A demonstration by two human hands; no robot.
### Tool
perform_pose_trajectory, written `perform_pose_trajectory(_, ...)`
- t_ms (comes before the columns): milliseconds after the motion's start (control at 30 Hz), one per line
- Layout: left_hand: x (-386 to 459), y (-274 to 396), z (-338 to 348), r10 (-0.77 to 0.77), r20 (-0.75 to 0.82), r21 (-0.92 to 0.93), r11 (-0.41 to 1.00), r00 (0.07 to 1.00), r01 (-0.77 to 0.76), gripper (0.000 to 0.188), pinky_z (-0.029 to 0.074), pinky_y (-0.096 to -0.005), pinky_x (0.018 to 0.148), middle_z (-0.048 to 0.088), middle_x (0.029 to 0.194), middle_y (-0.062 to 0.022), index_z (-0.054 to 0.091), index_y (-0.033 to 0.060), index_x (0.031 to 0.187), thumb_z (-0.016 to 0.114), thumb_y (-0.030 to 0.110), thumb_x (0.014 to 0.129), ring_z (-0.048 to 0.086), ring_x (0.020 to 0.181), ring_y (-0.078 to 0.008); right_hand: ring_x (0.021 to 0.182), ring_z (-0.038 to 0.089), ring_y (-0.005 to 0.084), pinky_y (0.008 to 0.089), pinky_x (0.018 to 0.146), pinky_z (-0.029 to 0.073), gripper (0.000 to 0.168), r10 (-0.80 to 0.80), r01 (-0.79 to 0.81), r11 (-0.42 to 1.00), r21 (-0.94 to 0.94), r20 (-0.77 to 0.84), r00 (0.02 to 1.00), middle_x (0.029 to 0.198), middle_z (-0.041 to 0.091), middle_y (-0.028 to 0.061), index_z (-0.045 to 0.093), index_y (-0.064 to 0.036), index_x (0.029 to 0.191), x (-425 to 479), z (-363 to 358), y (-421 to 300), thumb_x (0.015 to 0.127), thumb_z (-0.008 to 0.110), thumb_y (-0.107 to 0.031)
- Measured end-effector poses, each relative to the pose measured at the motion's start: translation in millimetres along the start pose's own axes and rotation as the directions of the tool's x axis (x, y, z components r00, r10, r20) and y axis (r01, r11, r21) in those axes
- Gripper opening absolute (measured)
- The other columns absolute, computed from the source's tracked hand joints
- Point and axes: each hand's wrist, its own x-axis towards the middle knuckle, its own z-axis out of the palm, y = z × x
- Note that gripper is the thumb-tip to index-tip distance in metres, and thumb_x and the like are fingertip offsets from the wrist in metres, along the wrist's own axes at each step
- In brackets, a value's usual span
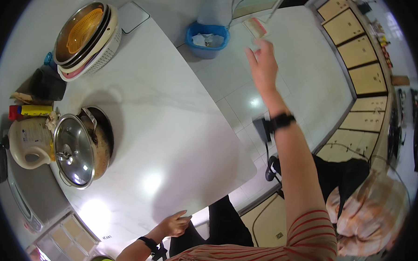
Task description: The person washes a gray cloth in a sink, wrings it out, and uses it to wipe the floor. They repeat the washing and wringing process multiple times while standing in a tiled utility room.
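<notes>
My right hand (264, 66) is stretched out over the tiled floor, past the table's edge, thumb and fingers apart with nothing seen between them. Beyond its fingertips a broom head (255, 27) with pink and pale parts lies on the floor. A black strap with a dark box-shaped device sits on that wrist. My left hand (177, 224) is at the near edge of the white marble-patterned table (167, 128), index finger extended and the others loosely curled. I see no object in it, though its palm is hidden. Another black strap circles the left wrist.
A steel pot (101, 150) with a tilted glass lid (76, 149) stands on the table's left side. Behind it are stacked basins and colanders (103, 57). A blue waste bin (207, 41) holding crumpled paper is on the floor. Cabinets (367, 79) line the right.
</notes>
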Motion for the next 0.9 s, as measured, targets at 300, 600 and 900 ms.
perform_pose_trajectory(300,-4,5,18,0.020,0.048,0.018,1.000,0.999,-0.021,0.016,0.028,-0.0452,0.113,0.062,0.110,-0.0013,0.062,0.0150,0.083,0.053,0.026,0.075,0.051,0.112,-0.0101,0.080,0.061,0.0231,0.0351,0.068,0.050,0.026,0.127,-0.116,0.991,-0.061,0.216,0.968,0.106,0.059,0.0055,0.057,-0.011,0.109,-27,44,53,0.086,0.063,-0.023)
perform_pose_trajectory(600,0,-3,9,0.014,-0.048,-0.135,0.991,0.999,-0.020,0.017,0.024,-0.0480,0.116,0.064,0.092,-0.0036,0.065,0.0087,0.076,0.054,0.022,0.073,0.054,0.108,-0.0151,0.076,0.065,0.0252,0.0367,0.066,0.050,0.020,0.795,-0.861,0.494,-0.120,0.464,0.392,0.091,0.065,0.0113,0.063,-0.002,0.089,-328,-78,230,0.085,0.061,-0.021)
perform_pose_trajectory(900,10,-4,12,-0.041,-0.017,0.009,0.999,0.999,0.041,0.018,0.027,-0.0527,0.109,0.065,0.088,-0.0021,0.066,0.0110,0.075,0.059,0.027,0.077,0.053,0.114,-0.0185,0.076,0.065,0.0205,0.0346,0.066,0.051,0.028,0.835,-0.882,0.282,-0.377,0.549,0.032,0.089,0.068,0.0114,0.067,-0.002,0.103,-616,-164,41,0.088,0.061,-0.026)
